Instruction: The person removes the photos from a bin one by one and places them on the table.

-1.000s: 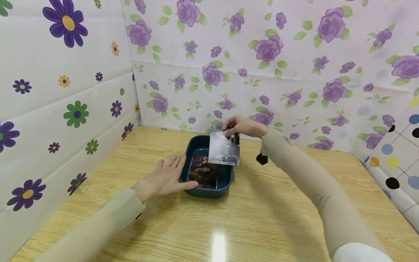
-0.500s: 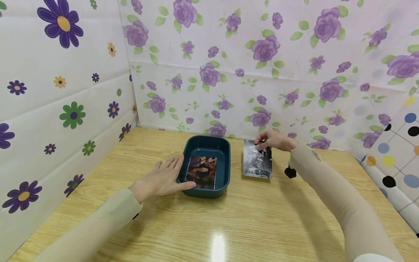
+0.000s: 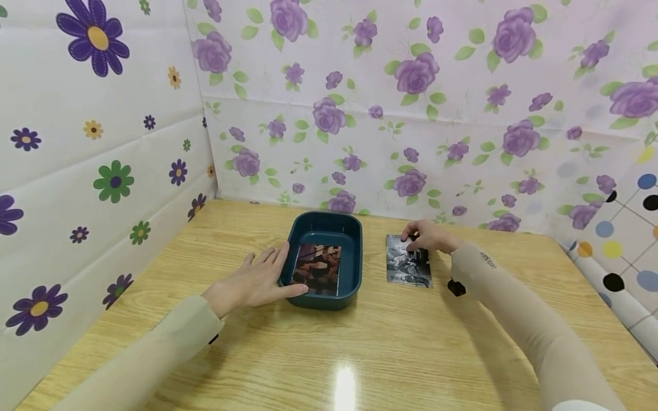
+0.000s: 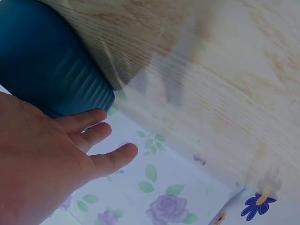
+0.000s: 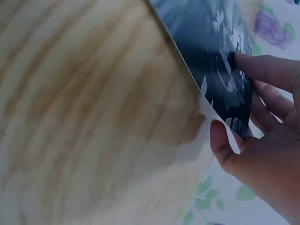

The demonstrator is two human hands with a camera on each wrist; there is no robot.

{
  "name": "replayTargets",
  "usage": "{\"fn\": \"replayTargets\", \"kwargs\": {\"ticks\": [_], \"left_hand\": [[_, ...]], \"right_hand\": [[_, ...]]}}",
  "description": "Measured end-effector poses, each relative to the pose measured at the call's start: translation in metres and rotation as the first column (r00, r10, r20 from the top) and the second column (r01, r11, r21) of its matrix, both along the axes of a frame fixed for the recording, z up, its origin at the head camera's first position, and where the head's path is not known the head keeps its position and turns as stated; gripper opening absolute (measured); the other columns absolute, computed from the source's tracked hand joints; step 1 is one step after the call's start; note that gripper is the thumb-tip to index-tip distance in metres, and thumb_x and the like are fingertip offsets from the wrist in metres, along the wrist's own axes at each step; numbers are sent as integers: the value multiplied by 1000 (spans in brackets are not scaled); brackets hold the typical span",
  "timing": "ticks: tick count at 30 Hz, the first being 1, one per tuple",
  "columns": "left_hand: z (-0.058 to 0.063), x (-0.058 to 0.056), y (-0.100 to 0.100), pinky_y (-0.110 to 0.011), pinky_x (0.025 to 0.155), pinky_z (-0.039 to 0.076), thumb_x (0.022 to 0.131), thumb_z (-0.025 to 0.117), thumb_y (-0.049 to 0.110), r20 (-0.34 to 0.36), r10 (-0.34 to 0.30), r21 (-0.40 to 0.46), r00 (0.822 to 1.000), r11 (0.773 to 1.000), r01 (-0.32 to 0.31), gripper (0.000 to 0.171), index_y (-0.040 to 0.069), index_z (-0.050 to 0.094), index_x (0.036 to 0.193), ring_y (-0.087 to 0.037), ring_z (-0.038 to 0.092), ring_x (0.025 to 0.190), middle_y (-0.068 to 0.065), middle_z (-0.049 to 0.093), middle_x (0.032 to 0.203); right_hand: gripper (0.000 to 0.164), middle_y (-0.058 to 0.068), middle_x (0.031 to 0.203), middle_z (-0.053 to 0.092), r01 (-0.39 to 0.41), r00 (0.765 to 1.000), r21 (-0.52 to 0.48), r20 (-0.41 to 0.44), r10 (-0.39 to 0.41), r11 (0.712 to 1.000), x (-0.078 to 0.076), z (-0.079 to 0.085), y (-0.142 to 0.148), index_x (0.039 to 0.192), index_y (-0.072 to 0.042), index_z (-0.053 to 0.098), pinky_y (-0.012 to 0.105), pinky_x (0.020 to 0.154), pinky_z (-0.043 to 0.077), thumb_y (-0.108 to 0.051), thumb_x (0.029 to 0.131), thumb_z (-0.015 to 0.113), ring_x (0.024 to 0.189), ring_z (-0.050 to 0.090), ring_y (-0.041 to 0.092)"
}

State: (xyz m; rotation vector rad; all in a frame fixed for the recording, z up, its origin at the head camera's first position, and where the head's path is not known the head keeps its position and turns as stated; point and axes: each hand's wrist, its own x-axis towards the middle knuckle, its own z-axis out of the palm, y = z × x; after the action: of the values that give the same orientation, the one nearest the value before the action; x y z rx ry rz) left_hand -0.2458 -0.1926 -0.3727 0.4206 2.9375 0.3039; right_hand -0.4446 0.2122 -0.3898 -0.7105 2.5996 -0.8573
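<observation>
A black-and-white photograph (image 3: 406,267) lies at or just above the wooden table, right of a dark teal rectangular tub (image 3: 354,268). My right hand (image 3: 429,237) pinches its far edge; in the right wrist view, one finger of the right hand (image 5: 276,126) presses the glossy face of the photograph (image 5: 206,51) while others go behind it. My left hand (image 3: 252,285) rests against the tub's left side, fingers extended and thumb over the rim. In the left wrist view, those fingers lie beside the tub's wall (image 4: 56,56). A dark-toned colour photograph (image 3: 317,268) lies inside the tub.
The wooden table (image 3: 319,354) meets a rose-patterned sheet (image 3: 360,85) behind and a daisy-patterned sheet (image 3: 61,188) on the left. A dotted sheet (image 3: 624,251) hangs at the right. A black device (image 3: 456,287) sits at the right wrist.
My right hand has carried the black-and-white photograph from over the tub to the right and down to the table. The colour photograph now shows fully. My left hand stays at the tub.
</observation>
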Motion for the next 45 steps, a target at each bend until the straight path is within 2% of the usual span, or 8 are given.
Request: {"fn": "replayTargets", "kwargs": {"ticks": [7,15,24,28,35,38,40,45], "left_hand": [[0,0,-1,-66,115,9,77,34,89,-9,-2,5,1000,1000,3,115,14,-4,157,-36,14,150,-18,16,161],[-1,1,-1,-67,115,9,78,36,87,-2,-4,16,1000,1000,4,115,13,-4,156,-36,14,150,-18,16,161],[-2,2,-2,-68,114,10,79,36,87,-8,2,29,1000,1000,-1,114,12,-2,157,-36,16,149,-20,18,160],[-3,2,-2,-68,114,10,78,36,87,-6,2,29,1000,1000,-2,114,13,-2,157,-36,16,149,-19,19,160],[-4,1,-2,-68,114,11,78,35,88,-4,4,35,1000,999,-4,114,15,-4,157,-36,18,149,-17,21,160],[-5,0,-2,-68,114,12,78,35,88,-7,1,34,1000,999,-1,115,15,-4,157,-36,18,149,-17,21,160],[-6,0,-3,-68,114,12,77,34,89,-5,2,33,1000,999,-2,115,15,-5,156,-36,19,149,-16,21,160],[-6,0,-3,-67,114,12,77,33,89,6,3,41,1000,999,-4,114,17,-6,156,-35,20,148,-16,22,160]], "right_hand": [[18,19,106,60,-7,990,35,-142,12,999,-1,-7,-2,101,1,64,48,91,45,3,84,67,102,54,32],[19,20,108,62,-17,970,73,-242,34,997,4,-7,-6,102,1,64,51,92,46,2,84,68,103,56,35],[24,21,112,59,39,914,272,-399,76,961,11,1,-23,104,-5,68,57,89,41,-2,80,69,103,49,39],[25,23,111,62,-17,902,153,-424,81,988,10,14,-43,107,1,67,54,90,47,0,82,65,104,55,39],[16,14,104,65,-67,945,-131,-325,21,989,10,45,-98,104,-1,65,36,75,52,-10,91,63,88,63,25],[17,10,101,67,-132,949,-155,-305,80,979,13,52,-124,104,-3,67,33,74,52,-14,91,67,87,63,21],[17,10,97,68,-214,944,-144,-286,166,966,14,53,-140,102,-2,67,32,74,53,-13,89,69,84,65,20],[12,9,87,71,-406,893,-35,-229,388,913,14,46,-171,93,0,70,26,73,54,-9,85,73,75,65,11]]}}
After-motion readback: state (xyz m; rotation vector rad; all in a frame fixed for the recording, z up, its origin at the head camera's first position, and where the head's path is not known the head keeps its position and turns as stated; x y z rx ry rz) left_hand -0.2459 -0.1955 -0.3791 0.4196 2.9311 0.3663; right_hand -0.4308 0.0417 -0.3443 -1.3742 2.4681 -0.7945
